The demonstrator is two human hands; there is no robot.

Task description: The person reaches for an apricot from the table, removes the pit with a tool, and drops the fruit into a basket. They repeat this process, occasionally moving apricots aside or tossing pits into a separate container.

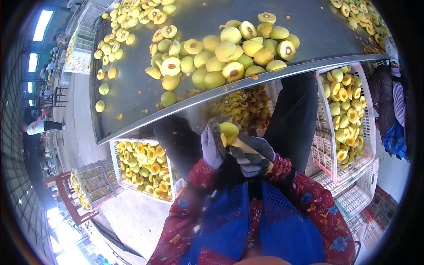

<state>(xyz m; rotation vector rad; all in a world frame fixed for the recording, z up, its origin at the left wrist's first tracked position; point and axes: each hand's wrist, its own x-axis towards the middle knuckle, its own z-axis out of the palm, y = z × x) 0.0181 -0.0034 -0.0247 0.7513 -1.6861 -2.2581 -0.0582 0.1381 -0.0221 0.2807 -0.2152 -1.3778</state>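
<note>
Both my hands wear grey and lilac gloves and meet in front of my chest. My left hand (213, 143) is closed around a yellow-green fruit half (229, 131). Beside it, my right hand (253, 154) grips a tool with a pale handle (241, 144), its tip against the fruit; the tip's shape is hidden. Past my hands, a pile of halved fruit (215, 64) lies on the metal table (194, 22), several halves with brown centres showing. Below the table edge, between my knees, is a heap of fruit scraps (245, 108).
White crates of fruit halves stand on my left (170, 176) and right (324, 132). The table's raised metal rim (176, 109) crosses ahead of me. A co-worker's sleeve (398, 97) shows at the far right. Another person (37, 126) stands in the left background.
</note>
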